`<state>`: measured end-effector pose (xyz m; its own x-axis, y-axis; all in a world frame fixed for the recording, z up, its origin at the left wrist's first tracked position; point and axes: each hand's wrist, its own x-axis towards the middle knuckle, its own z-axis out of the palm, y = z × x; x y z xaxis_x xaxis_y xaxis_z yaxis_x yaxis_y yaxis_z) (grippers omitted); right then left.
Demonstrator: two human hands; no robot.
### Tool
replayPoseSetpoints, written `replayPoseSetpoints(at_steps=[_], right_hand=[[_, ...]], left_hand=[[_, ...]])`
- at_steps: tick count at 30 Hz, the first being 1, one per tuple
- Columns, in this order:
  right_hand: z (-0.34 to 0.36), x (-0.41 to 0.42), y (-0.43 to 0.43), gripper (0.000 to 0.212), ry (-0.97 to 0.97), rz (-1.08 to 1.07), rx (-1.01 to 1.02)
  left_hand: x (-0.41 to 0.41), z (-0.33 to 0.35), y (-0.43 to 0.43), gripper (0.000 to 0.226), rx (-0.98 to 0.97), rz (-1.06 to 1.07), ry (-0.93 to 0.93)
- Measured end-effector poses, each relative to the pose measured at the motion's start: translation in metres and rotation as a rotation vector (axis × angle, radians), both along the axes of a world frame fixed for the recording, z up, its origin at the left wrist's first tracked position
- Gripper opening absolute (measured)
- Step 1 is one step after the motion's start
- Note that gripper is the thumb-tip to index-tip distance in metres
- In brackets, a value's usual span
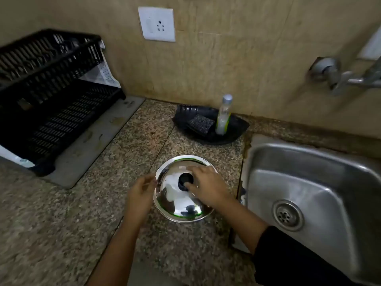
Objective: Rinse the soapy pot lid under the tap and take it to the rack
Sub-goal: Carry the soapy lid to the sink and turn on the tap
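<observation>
A shiny steel pot lid (pixel 175 201) with a black knob (pixel 185 179) lies dome up on the granite counter (pixel 61 223), just left of the sink (pixel 309 182). My right hand (pixel 208 187) rests over the lid with its fingers around the knob. My left hand (pixel 140 193) is at the lid's left rim, fingers curled and touching the edge. The tap (pixel 346 77) juts from the wall at the upper right, and no water is seen running. A black two-tier dish rack (pixel 47 96) stands at the far left.
A black tray (pixel 233 135) at the back of the counter holds a scrub pad (pixel 201 123) and a clear soap bottle (pixel 223 115). A white socket plate (pixel 157 24) is on the tiled wall. The sink drain (pixel 287 214) lies at the right.
</observation>
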<state>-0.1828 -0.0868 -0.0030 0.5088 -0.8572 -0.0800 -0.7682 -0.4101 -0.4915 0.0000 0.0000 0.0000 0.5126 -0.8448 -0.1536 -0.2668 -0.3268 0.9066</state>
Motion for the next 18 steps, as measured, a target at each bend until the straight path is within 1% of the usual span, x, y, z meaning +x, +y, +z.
replayPoseSetpoints(at_steps=[2,5,8,10,14,18], right_hand=[[-0.003,0.012,-0.002,0.055,0.082,0.043,-0.052],[-0.005,0.023,-0.005,0.055,0.186,0.09,-0.097],[-0.007,0.026,-0.008,0.052,0.202,0.086,-0.109],[-0.01,0.026,-0.006,0.053,0.2,0.086,-0.087],[-0.011,0.015,0.003,0.051,0.138,0.074,-0.083],[0.008,-0.004,0.006,0.047,-0.072,0.006,-0.203]], left_hand=[[0.006,-0.002,-0.003,0.017,0.0,0.029,0.048],[0.013,-0.007,-0.007,0.014,-0.008,0.015,0.049],[0.017,-0.009,-0.014,0.012,0.002,0.034,0.056],[0.02,-0.012,-0.019,0.016,-0.005,0.048,0.069],[0.02,-0.002,-0.033,0.029,-0.025,0.058,0.052],[0.009,0.012,-0.046,0.024,-0.019,0.025,0.051]])
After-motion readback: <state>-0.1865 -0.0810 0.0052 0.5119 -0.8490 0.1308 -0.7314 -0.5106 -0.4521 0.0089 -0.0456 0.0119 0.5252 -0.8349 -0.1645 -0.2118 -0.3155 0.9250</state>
